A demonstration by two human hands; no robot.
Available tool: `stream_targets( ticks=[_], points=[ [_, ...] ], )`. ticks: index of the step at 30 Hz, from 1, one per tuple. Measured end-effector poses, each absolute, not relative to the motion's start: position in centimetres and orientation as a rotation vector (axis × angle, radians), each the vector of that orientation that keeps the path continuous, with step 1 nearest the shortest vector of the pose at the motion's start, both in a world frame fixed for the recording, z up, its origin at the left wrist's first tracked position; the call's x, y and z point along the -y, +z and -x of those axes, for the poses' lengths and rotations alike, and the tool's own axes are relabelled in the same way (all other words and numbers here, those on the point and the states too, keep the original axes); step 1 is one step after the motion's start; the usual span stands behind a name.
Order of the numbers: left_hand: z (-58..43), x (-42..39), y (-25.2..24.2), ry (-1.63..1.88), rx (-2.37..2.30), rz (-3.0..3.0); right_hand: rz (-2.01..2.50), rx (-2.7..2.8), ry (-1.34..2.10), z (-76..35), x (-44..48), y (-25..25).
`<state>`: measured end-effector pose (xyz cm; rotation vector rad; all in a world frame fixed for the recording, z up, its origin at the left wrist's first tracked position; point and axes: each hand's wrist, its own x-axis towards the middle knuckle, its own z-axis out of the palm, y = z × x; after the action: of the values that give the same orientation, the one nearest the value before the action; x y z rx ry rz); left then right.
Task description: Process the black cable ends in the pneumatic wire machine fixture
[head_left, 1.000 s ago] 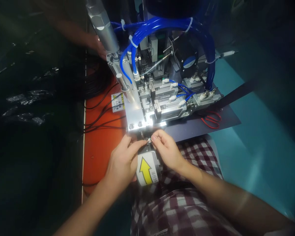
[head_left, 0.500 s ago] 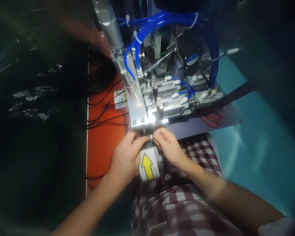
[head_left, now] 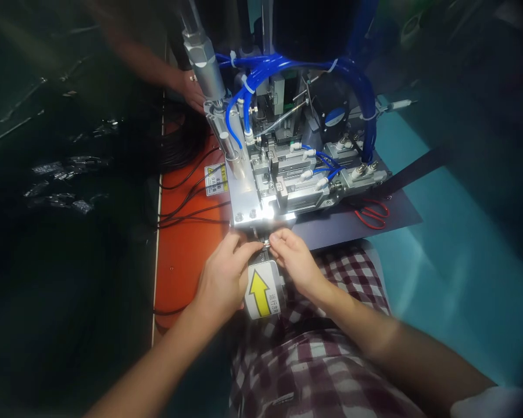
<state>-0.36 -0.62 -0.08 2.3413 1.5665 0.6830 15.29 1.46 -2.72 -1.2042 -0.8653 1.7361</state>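
Orange board (head_left: 183,261), flat and smooth, lies under the left hand (head_left: 222,278). The left hand and the right hand (head_left: 294,261) meet, and each pinches 1 tiny metal part (head_left: 265,243), shiny, with thumb and first finger; the other fingers curl in. The part sits right between the 2 sets of fingertips. Just past them stands 1 silver machine (head_left: 287,194) with bendy blue tubes (head_left: 279,61). Under the wrists is 1 yellow arrow (head_left: 258,288). 1 pair of red scissors (head_left: 372,213) lies well right of the right hand.
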Motion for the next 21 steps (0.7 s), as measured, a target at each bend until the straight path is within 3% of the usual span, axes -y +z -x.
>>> stream_targets(
  ticks=[21],
  points=[
    [0.48, 0.47, -0.36, 0.731, -1.537, -2.272, 1.198, 1.050, 1.542, -15.43, -1.15, -3.16]
  ],
)
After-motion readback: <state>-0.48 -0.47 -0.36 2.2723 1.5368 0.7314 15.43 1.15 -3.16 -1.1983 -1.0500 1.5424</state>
